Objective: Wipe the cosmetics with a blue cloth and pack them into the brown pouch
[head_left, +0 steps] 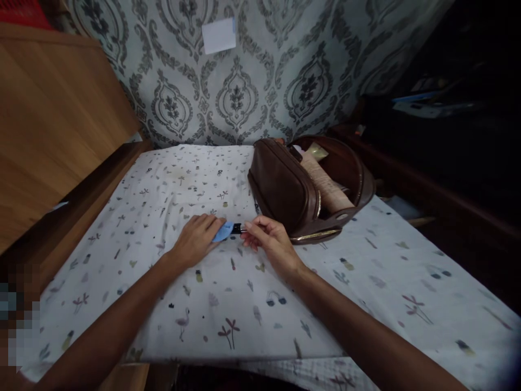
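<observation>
My left hand [198, 237] is closed on a small light-blue rounded piece [223, 232], low over the cloth-covered tabletop. From its right side sticks a short black part [236, 228], with a thin shiny bit beyond it. My right hand [266, 237] pinches at that shiny end between thumb and fingertips. The two hands almost meet, and the fingers hide much of what they hold. Just behind my right hand a brown leather bag [280, 187] lies with its main zip undone. A pinkish-tan rolled or folded item [325, 182] shows inside the bag.
White cloth with a plant and flamingo print [220, 320] covers the table. A patterned wall [236, 98] closes off the back, with a white card [218, 36] on it. Wooden furniture [61, 108] rises at the left. Dark clutter [427, 108] stands at the right.
</observation>
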